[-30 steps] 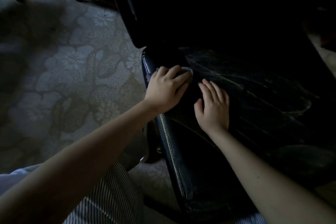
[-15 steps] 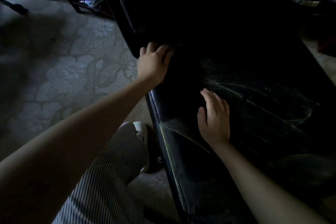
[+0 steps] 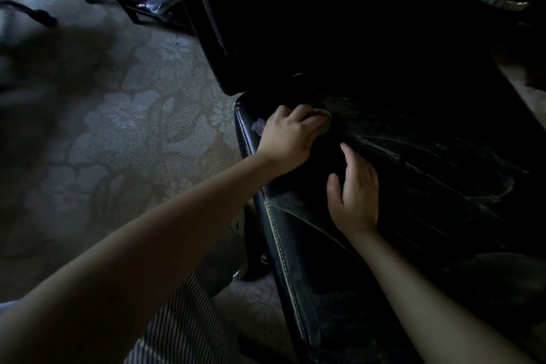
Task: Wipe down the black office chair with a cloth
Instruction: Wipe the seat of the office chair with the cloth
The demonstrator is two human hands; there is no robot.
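Centre frame, a pale cloth (image 3: 259,126) is clutched in the left grip (image 3: 288,139); the right grip (image 3: 354,192) is laid open-fingered on the black leather office chair (image 3: 428,174), seemingly mostly unwiped.

Cloth (image 3: 258,126) seemingly under left hand (image 3: 288,139) on chair seat (image 3: 413,186), right hand (image 3: 354,198) beside

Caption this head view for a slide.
Left hand presses a pale cloth onto the dusty black leather chair seat; right hand rests alongside.

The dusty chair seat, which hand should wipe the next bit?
Left, probably. The left hand grips the cloth at the back corner of the seat, right beside the dusty streaks. The right hand lies flat on the seat with no cloth.
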